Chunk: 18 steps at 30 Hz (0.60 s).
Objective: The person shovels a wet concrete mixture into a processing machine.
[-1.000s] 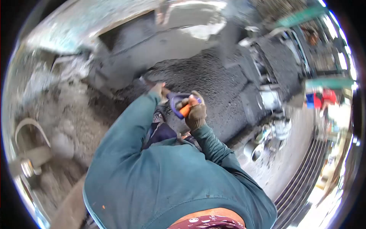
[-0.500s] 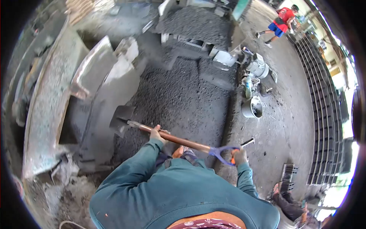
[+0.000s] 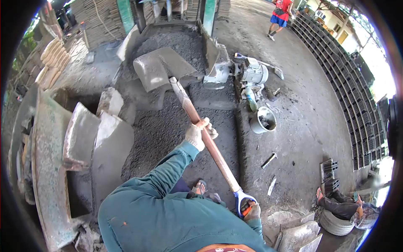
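Observation:
Both my hands, in pale work gloves, are closed on a shovel. My left hand wraps round the middle of its brown wooden shaft. At the near end, my right hand grips the blue and orange D-shaped handle. The broad metal blade is raised at the far end, coated in grey, overlapping a heap of dark grit in this view. Below the shaft, more dark gravelly mix covers the sunken floor around my sandalled feet.
An electric motor and a metal bucket stand along the pit's right edge. A hammer lies nearby. Concrete slabs stand at left. Racks of dark blocks line the right. One person is far off; another sits at lower right.
The shovel blade has swung up and forward from the left of the pit towards the far heap. Both hands kept their hold. My view has tilted up, and the far person has moved.

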Each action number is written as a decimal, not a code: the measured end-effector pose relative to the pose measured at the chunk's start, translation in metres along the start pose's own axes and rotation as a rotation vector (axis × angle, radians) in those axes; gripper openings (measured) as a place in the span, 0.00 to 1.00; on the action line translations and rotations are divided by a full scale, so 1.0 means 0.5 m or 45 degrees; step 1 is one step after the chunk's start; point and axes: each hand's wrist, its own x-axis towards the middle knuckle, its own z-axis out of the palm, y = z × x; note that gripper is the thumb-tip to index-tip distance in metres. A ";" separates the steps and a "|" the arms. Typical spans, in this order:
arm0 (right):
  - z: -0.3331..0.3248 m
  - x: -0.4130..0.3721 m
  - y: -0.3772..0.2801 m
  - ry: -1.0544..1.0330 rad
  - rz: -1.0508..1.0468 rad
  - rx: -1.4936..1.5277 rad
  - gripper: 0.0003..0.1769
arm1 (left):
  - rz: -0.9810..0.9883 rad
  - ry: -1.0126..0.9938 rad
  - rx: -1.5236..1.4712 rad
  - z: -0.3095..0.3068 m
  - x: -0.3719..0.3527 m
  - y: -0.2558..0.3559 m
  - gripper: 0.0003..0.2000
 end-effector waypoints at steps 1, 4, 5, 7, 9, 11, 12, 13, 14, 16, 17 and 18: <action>0.017 -0.008 -0.014 -0.063 0.009 0.130 0.05 | 0.016 0.039 -0.005 0.017 0.033 0.015 0.09; 0.143 -0.084 -0.077 -0.227 0.016 0.474 0.07 | 0.013 0.115 0.008 0.015 0.147 0.083 0.11; 0.191 -0.112 -0.109 -0.202 0.025 0.333 0.09 | -0.025 0.146 0.056 -0.003 0.195 0.100 0.12; 0.151 -0.097 -0.113 -0.461 0.054 0.711 0.08 | -0.089 0.170 0.068 0.020 0.204 0.118 0.11; 0.177 -0.123 -0.122 -0.256 -0.037 0.621 0.09 | -0.137 0.113 0.051 0.016 0.213 0.131 0.09; 0.247 -0.139 -0.117 -0.054 -0.164 0.184 0.15 | -0.182 0.070 0.020 0.011 0.234 0.169 0.07; 0.289 -0.148 -0.116 0.070 -0.197 0.039 0.15 | -0.223 0.119 -0.016 0.004 0.258 0.195 0.07; 0.335 -0.145 -0.111 0.152 -0.197 -0.009 0.15 | -0.207 0.102 0.012 -0.005 0.274 0.222 0.08; 0.379 -0.145 -0.105 0.228 -0.191 -0.033 0.15 | -0.241 0.134 -0.022 -0.006 0.297 0.255 0.08; 0.466 -0.126 -0.097 0.299 -0.182 -0.025 0.15 | -0.281 0.151 -0.036 -0.010 0.345 0.314 0.09; 0.503 -0.118 -0.097 0.271 -0.185 0.020 0.15 | -0.286 0.132 -0.014 -0.015 0.373 0.341 0.08; 0.541 -0.106 -0.093 0.209 -0.184 0.090 0.15 | -0.294 0.117 0.010 -0.020 0.397 0.365 0.08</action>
